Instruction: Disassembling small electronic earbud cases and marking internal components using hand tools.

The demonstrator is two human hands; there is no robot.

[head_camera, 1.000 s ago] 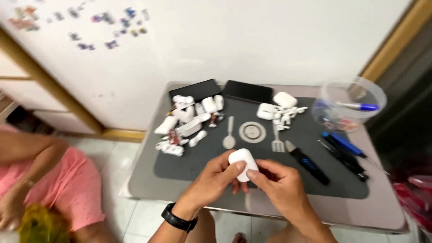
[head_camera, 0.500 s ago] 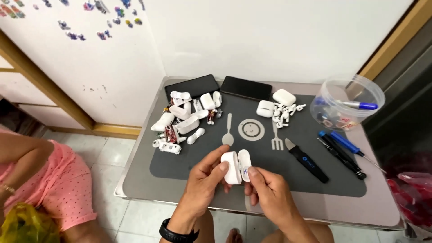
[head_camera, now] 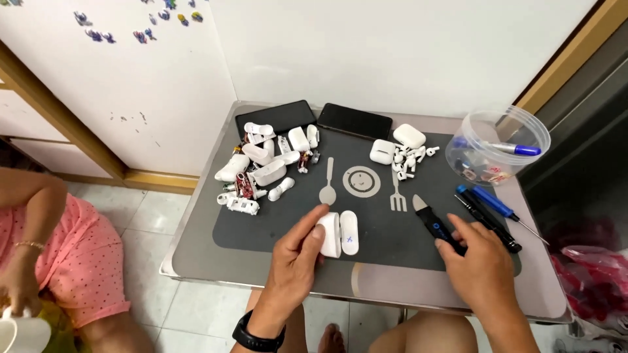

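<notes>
Two black phones (head_camera: pixel 314 119) | two blue screwdrivers (head_camera: pixel 492 204) | left hand (head_camera: pixel 296 261) pinches one small white plastic earbud case, hinged open (head_camera: pixel 339 233) | right hand (head_camera: pixel 481 265), beside it, fingertips closing on one black pry tool (head_camera: pixel 433 222)

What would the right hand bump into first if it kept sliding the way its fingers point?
The right hand points up-left and already touches the black pry tool; beyond that, probably the fork outline on the mat.
</notes>
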